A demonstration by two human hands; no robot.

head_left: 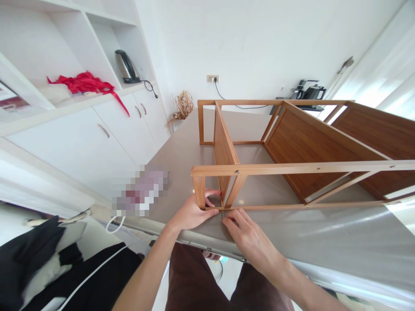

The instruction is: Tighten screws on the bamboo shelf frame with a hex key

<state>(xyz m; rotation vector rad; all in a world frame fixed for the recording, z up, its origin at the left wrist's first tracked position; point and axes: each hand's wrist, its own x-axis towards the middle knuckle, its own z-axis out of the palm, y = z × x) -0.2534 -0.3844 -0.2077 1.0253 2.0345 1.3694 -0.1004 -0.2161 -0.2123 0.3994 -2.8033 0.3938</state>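
Observation:
A wooden shelf unit (pixel 256 167) lies on its side on the grey table, its shelf boards standing upright. My left hand (pixel 194 212) is closed round the lower rail near the left end, thumb in front and fingers behind it. A small metal screw (pixel 222 213) sticks out of that rail towards me, just right of my left thumb. My right hand (pixel 241 224) is closed in a pinch at the screw, its fingertips partly hiding it. On the upper rail a screw head (pixel 237 172) sits at the same shelf board.
The grey table (pixel 175 160) extends beneath the shelf unit. A blurred-out object (pixel 141 192) lies at its left edge. An electric kettle (pixel 126 67) and red ribbon (pixel 86 83) are in the white cabinet at left. Another kettle (pixel 314 93) stands behind the shelf unit.

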